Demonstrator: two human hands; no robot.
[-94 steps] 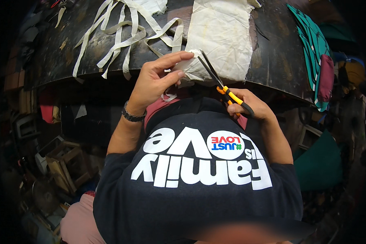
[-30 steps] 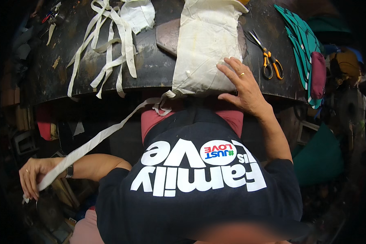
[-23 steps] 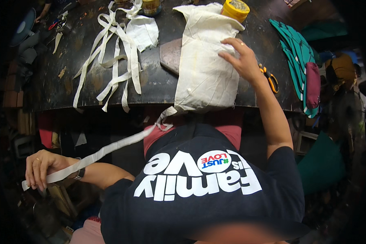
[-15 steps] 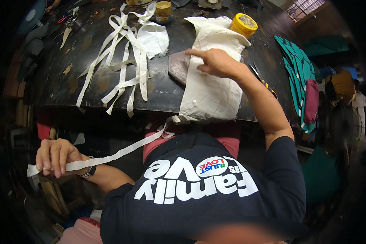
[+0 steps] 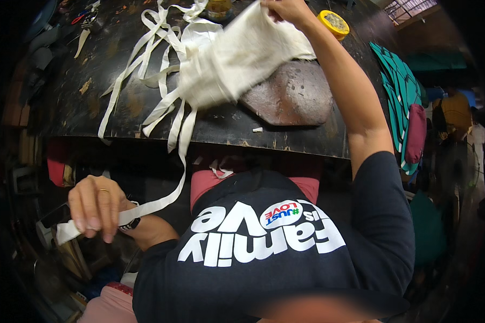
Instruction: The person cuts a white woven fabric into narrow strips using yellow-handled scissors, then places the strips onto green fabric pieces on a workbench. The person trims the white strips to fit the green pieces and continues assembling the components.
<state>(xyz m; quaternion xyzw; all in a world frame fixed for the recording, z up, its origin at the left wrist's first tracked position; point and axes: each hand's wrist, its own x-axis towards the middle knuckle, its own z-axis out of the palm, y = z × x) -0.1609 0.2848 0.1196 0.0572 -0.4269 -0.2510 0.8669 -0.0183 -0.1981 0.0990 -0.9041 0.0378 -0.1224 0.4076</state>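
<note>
Spanning both hands: cloth strip (image 5: 161, 202), white cloth (image 5: 237, 54).

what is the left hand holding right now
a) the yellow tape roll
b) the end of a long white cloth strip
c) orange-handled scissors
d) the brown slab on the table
b: the left hand grips the end of a white strip below the table edge; the strip runs up to the white cloth that the right hand lifts over the table.

My cream cloth sheet (image 5: 237, 56) and strip (image 5: 161, 202) look matt, woven; the dark desk (image 5: 118, 116) seems scuffed, worn wood.
</note>
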